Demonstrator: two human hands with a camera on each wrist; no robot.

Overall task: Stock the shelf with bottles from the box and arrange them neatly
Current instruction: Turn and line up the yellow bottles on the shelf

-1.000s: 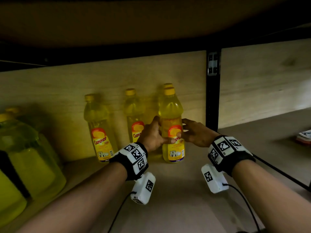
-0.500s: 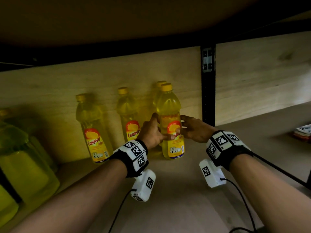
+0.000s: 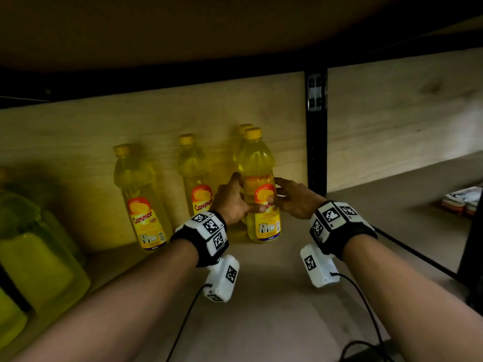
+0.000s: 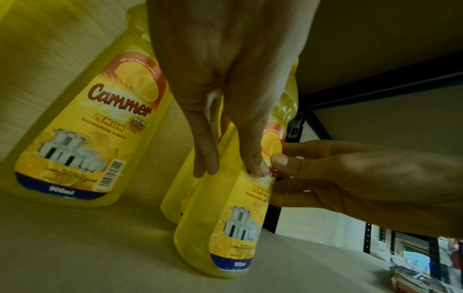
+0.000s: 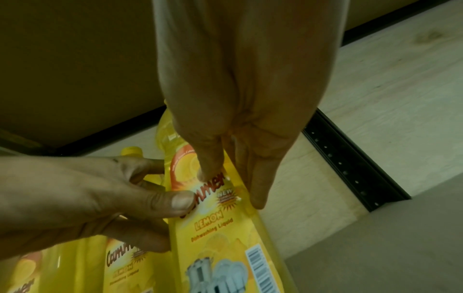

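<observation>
Yellow Cammer dish-liquid bottles stand upright on the shelf board (image 3: 261,296) against the wooden back panel. The front bottle (image 3: 261,163) stands right in front of another bottle (image 3: 245,126), of which mostly the cap shows. My left hand (image 3: 236,201) grips the front bottle's left side, thumb on the label. My right hand (image 3: 282,194) grips its right side. The left wrist view shows the front bottle (image 4: 225,237) standing on the board between my left hand (image 4: 225,170) and right hand (image 4: 325,178). In the right wrist view the thumbs of my right hand (image 5: 225,184) and left hand (image 5: 140,200) press its label (image 5: 215,222).
Two more bottles (image 3: 146,205) (image 3: 194,184) stand to the left along the back. Large yellow jugs (image 3: 34,257) fill the left end. A black upright post (image 3: 316,131) rises just right of the front bottle. Small packs (image 3: 462,202) lie far right. Wrist cables trail at the front edge.
Both hands stay on the front bottle, which keeps its place before the rear bottle. The head view has drifted slightly, so the post sits a little further left.
</observation>
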